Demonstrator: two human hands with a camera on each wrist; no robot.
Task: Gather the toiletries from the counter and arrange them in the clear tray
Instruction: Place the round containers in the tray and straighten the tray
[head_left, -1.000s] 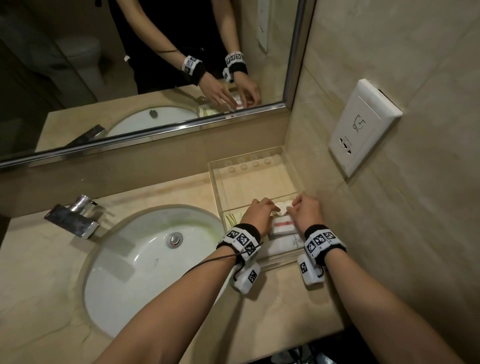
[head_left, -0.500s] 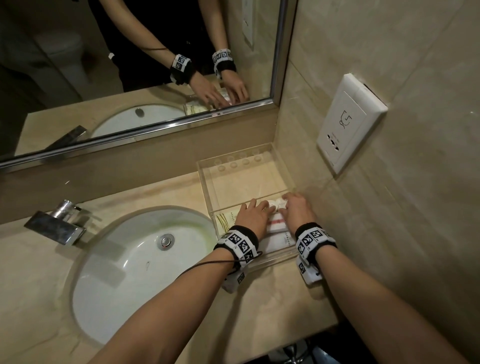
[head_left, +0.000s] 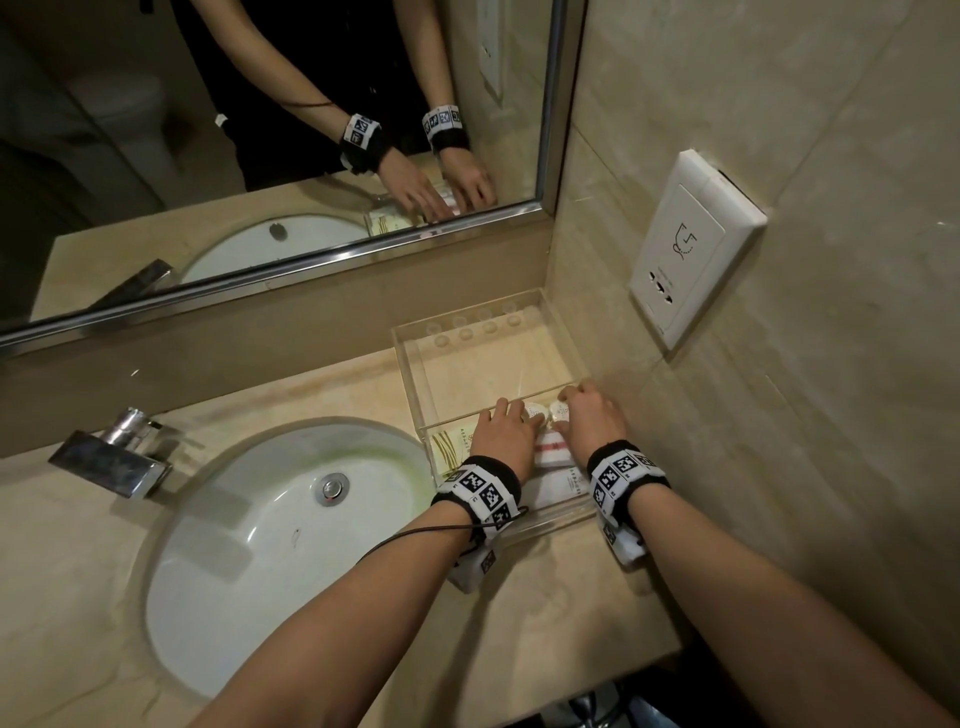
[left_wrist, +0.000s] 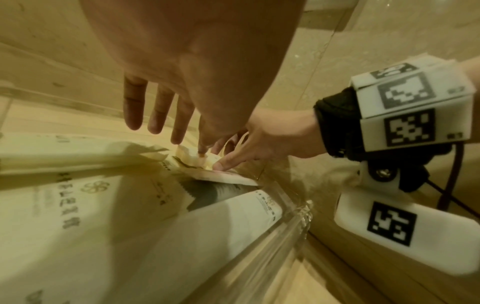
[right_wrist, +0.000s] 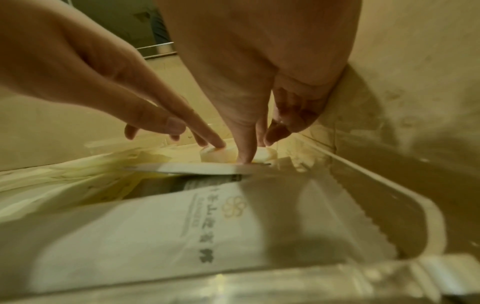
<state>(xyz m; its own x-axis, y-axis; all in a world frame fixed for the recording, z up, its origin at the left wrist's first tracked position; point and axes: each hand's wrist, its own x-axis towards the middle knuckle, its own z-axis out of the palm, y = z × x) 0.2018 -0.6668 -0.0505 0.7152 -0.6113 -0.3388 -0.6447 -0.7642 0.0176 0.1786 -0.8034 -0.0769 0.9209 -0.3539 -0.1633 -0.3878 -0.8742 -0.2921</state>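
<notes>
The clear tray (head_left: 410, 374) sits on the counter against the right wall. Its far compartment is bare; the near one holds flat white packets (head_left: 558, 486) (left_wrist: 78, 205) (right_wrist: 207, 222). Two small round white soaps (head_left: 535, 413) (head_left: 560, 410) lie by the divider. My left hand (head_left: 506, 423) (left_wrist: 155, 115) reaches over the packets, fingers straight, one fingertip pressing the left soap (right_wrist: 213, 155). My right hand (head_left: 576, 408) (right_wrist: 255, 144) pinches the right soap (right_wrist: 267, 154) between thumb and curled fingers. The hands hide much of the packets in the head view.
A white basin (head_left: 270, 519) with a chrome faucet (head_left: 119, 457) takes up the counter's left. A mirror (head_left: 260, 156) runs along the back. A white wall socket (head_left: 691, 249) sits above the tray. The counter's front edge (head_left: 597, 691) lies just behind my wrists.
My left hand's fingers have gone from curled to stretched out over the left soap. Both hands stay in the near compartment by the divider; the head view has shifted slightly.
</notes>
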